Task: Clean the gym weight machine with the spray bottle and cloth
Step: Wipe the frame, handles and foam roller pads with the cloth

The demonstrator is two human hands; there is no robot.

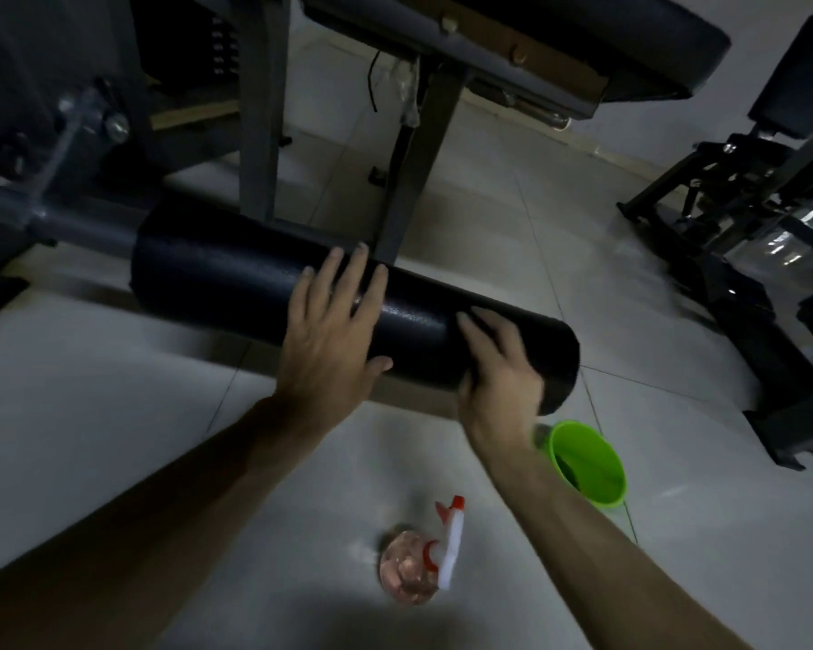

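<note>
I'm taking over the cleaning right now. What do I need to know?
Left hand: open, flat on the black roller pad.
Right hand: fingers curled round the pad's end.
Spray bottle: on the floor between the arms; green bucket beside it, to the right.
No cloth in view.
Done: cannot tell.
Left: probably find the cloth, spray and wipe the machine.

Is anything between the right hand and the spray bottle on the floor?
Nothing visible. The right hand grips the end of the roller pad; the spray bottle sits on the floor below it, only bare floor between. The green bucket sits to the right, outside that path.
</note>
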